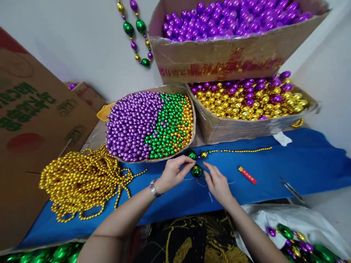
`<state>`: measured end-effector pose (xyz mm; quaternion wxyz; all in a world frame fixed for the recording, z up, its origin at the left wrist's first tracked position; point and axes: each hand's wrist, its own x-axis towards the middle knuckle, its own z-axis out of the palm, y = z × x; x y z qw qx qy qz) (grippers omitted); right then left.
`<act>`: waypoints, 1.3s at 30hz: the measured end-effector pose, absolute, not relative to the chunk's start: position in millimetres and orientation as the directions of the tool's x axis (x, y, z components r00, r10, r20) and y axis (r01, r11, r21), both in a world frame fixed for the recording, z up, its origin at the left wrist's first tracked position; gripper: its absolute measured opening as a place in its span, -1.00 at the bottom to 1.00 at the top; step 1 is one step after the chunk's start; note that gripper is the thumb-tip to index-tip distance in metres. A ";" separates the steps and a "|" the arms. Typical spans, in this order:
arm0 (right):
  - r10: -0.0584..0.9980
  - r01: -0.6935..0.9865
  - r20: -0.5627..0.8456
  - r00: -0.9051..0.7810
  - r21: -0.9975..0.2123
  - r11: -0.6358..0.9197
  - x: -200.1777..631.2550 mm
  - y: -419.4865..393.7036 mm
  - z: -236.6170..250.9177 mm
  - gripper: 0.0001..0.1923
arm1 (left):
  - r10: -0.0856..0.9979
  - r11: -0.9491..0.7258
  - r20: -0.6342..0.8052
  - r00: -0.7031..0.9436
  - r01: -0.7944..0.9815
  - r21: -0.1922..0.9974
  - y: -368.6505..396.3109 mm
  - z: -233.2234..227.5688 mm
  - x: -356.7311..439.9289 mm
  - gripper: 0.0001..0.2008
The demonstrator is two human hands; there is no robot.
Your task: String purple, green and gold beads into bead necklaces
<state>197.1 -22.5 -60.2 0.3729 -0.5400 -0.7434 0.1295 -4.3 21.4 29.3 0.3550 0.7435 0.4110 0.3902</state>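
Nearest, the right hand [218, 184] pinches a thin white thread [210, 195]. The left hand [172, 171] closes on the large green bead [196, 170] above the blue bench [274, 171]. The bead seems light, hard and slippery; hold it by its sides.

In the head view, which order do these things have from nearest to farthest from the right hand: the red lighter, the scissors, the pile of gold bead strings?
From the right hand:
1. Red lighter, just to its right on the blue cloth.
2. Scissors, farther right, near the cloth's edge.
3. Pile of gold bead strings, far left, beyond the left hand.
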 end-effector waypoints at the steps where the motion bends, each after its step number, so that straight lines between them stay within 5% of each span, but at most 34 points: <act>1: 0.888 0.656 0.434 -0.150 -0.629 0.418 193.3 -18.2 -51.3 -0.64 | 0.867 -0.448 0.318 0.383 0.320 0.835 23.7 42.7 -1.6 -0.88; 7: 0.891 0.352 0.437 -0.124 -0.820 0.452 190.0 -1.1 -27.1 -0.73 | 0.804 -0.376 0.227 0.550 0.173 0.910 52.3 108.5 25.7 -0.84; 11: 0.913 0.314 0.408 0.003 -0.867 0.386 202.7 0.8 -31.7 -0.72 | 0.685 -0.328 0.186 0.704 0.071 0.942 108.8 135.9 67.3 -0.76; 16: 0.893 0.344 0.449 0.008 -0.840 0.419 208.9 3.2 -36.1 -0.73 | 0.613 -0.706 0.403 0.679 0.242 0.666 216.5 137.4 175.6 -0.91; 20: 0.898 0.353 0.441 0.004 -0.840 0.411 212.3 3.6 -34.9 -0.72 | 0.616 -0.757 0.281 0.736 0.454 0.470 268.8 121.2 259.9 -0.90; 25: 0.891 0.345 0.454 0.009 -0.838 0.423 219.7 3.9 -35.0 -0.74 | 0.663 -0.711 0.199 0.722 0.523 0.470 279.1 114.0 292.1 -0.85; 29: 0.887 0.394 0.461 0.008 -0.817 0.421 226.9 0.8 -30.9 -0.75 | 0.608 -0.741 0.342 0.716 0.358 0.569 261.1 129.2 238.3 -0.78; 31: 0.885 0.440 0.466 0.023 -0.799 0.409 230.5 -2.1 -27.7 -0.74 | 0.626 -0.673 0.415 0.660 0.188 0.715 239.2 135.1 187.1 -0.79; 34: 0.889 0.499 0.458 0.033 -0.778 0.382 233.6 -5.9 -23.5 -0.74 | 0.796 -0.316 0.286 0.533 -0.037 0.948 190.6 130.7 102.6 -0.69; 39: 0.861 0.569 0.506 -0.053 -0.693 0.443 226.5 -5.6 -17.7 -0.77 | 0.957 0.089 0.002 0.290 -0.298 0.950 113.9 95.1 12.0 -0.71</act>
